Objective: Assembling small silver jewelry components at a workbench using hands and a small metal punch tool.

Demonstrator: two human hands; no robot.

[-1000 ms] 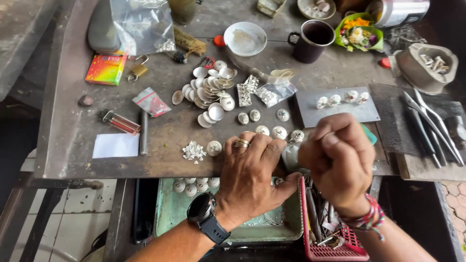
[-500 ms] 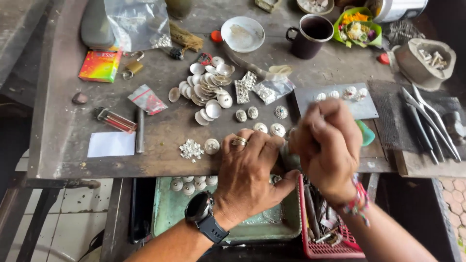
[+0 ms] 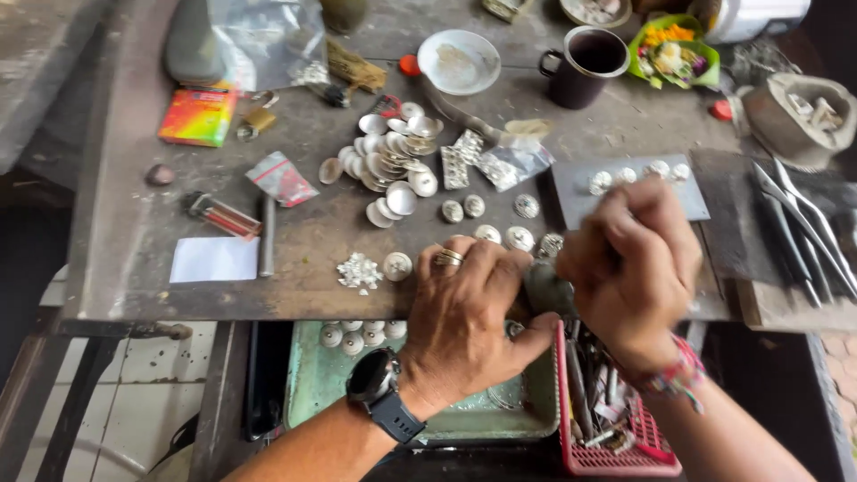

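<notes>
My left hand (image 3: 469,312), with a ring and a black wristwatch, is closed around a small dark rounded block (image 3: 546,287) at the front edge of the grey workbench (image 3: 134,223). My right hand (image 3: 636,263) is a blurred fist just right of it, pressing toward the block; whatever it holds is hidden. Small round silver pieces (image 3: 489,233) lie just beyond my knuckles. A pile of silver discs (image 3: 388,161) sits farther back.
A green tray (image 3: 312,384) with silver pieces and a red basket (image 3: 616,455) of tools hang under the bench edge. A grey plate (image 3: 580,192) with silver pieces, metal tools (image 3: 799,228), a dark mug (image 3: 585,62), a white bowl (image 3: 459,61) and a white paper (image 3: 214,259) lie around.
My right hand has shifted slightly up and left against the block and is blurred with motion. My left hand has stayed in place.
</notes>
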